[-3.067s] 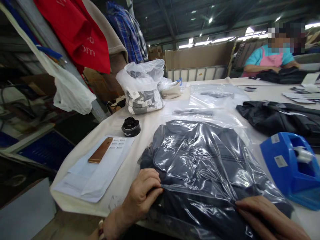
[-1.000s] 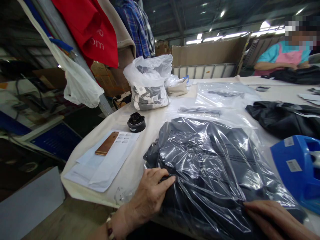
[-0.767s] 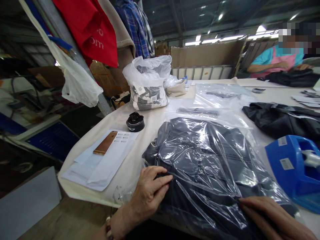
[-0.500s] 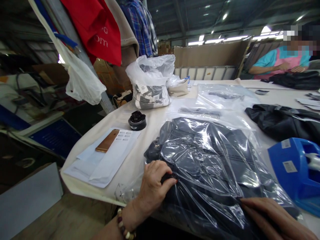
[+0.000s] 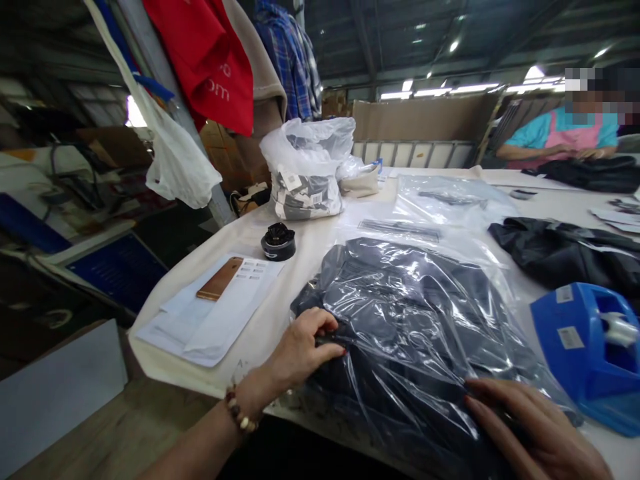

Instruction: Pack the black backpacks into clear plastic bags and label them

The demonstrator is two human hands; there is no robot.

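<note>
Table point(image 5: 233, 241), left side: papers point(image 5: 233, 327), overlapping; phone point(image 5: 220, 279), brown, lying on them next to printed barcode labels. Black ring point(image 5: 279, 248) just beyond, dark bundle in its centre. Farther back: white bag point(image 5: 307, 150), upright, mouth open, grey-and-white contents, tags showing; beige pouch point(image 5: 361, 184) just beside it.

Right side: blue holder point(image 5: 563, 313), two barcode stickers, white roll inside. Black cloth point(image 5: 565, 247) behind it, white strip on top.

Hanging, upper left: red cloth point(image 5: 210, 67), white lettering partly legible; tan cloth point(image 5: 263, 73); plaid shirt point(image 5: 280, 60).

Far right: person point(image 5: 555, 137), turquoise top, pink apron, hands at dark fabric point(image 5: 590, 175).
</note>
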